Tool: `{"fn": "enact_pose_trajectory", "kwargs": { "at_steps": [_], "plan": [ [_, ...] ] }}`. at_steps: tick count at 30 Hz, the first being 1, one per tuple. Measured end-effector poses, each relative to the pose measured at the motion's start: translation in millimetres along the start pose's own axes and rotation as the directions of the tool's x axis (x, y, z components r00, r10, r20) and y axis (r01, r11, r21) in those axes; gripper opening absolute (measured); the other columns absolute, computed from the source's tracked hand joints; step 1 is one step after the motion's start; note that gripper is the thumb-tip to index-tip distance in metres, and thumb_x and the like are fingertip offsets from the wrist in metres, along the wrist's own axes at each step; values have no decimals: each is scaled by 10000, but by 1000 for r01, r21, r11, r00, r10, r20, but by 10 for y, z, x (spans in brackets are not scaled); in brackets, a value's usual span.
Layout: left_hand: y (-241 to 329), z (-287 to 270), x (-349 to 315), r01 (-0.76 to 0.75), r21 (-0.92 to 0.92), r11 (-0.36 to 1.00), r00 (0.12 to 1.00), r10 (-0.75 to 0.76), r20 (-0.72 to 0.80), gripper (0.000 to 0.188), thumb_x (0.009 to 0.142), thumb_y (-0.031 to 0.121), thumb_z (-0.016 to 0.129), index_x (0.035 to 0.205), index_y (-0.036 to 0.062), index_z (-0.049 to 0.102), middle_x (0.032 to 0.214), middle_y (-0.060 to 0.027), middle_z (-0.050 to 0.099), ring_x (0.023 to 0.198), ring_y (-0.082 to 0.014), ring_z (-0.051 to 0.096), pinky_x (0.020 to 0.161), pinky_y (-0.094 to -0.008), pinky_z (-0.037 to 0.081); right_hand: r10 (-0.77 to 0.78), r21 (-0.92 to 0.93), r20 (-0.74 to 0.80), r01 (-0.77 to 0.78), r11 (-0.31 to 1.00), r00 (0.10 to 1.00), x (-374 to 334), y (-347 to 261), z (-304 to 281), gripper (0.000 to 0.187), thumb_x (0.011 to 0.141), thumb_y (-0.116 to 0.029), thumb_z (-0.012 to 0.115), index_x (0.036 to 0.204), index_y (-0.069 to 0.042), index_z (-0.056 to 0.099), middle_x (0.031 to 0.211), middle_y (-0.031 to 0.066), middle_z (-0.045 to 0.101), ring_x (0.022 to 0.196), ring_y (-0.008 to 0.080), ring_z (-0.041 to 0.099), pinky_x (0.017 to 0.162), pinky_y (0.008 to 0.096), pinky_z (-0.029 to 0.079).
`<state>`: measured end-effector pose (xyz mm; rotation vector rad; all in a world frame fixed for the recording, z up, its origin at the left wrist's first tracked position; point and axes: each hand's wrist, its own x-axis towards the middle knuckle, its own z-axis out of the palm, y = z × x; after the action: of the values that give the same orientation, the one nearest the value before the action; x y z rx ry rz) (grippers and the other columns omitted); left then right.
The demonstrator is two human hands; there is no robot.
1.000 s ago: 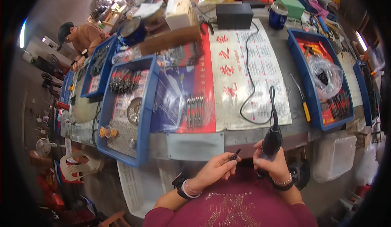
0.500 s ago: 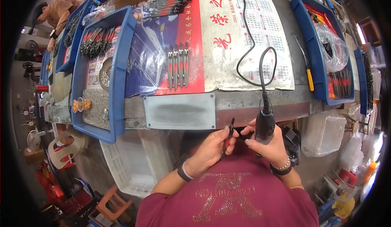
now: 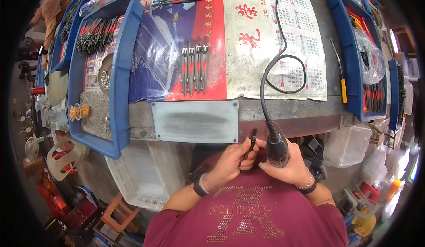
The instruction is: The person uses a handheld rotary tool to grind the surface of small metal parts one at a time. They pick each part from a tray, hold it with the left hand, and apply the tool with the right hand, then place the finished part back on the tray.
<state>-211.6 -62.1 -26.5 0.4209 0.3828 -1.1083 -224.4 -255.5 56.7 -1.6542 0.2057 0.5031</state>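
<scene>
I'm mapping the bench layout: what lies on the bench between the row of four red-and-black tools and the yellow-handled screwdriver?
In the head view, between the row of tools and the screwdriver lies the looped black cord, resting on the white calendar sheet.

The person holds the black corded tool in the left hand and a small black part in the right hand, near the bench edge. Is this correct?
Not quite: the hands are swapped. In the head view, the right hand grips the black corded tool, and the left hand pinches the small black part. Both are indeed near the bench edge.
</scene>
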Motion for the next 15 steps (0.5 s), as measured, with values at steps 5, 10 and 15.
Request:
{"fn": "enact_pose_trajectory", "kwargs": {
  "at_steps": [5, 10, 15],
  "plan": [
    [-22, 25, -2, -1, -28, 1000, 999, 0, -41, 404, 1057, 410, 398, 1001, 47, 567, 796, 19, 511, 581, -56, 383, 513, -203, 302, -14, 127, -98, 26, 992, 995, 134, -77, -14, 420, 749, -99, 790, 1107, -1, 592, 893, 74, 694, 816, 97, 633, 769, 275, 507],
    [-40, 34, -17, -17, -12, 1000, 998, 16, -55, 418, 1058, 412, 388, 995, 40, 570, 763, 15, 501, 548, -63, 361, 500, -212, 297, -31, -28, -77, 29, 999, 997, 309, -83, -21, 386, 763, -111, 776, 1087, 2, 599, 880, 79, 697, 800, 95, 637, 746, 275, 510],
    [-62, 110, -15, -67, 7, 998, 990, 67, -120, 384, 1070, 348, 389, 989, 26, 582, 720, 7, 492, 516, -64, 352, 474, -224, 294, -32, -146, -35, 26, 989, 999, 300, -104, -90, 403, 761, -93, 779, 1106, 5, 596, 910, 90, 717, 753, 90, 629, 711, 264, 512]
  ]
}}
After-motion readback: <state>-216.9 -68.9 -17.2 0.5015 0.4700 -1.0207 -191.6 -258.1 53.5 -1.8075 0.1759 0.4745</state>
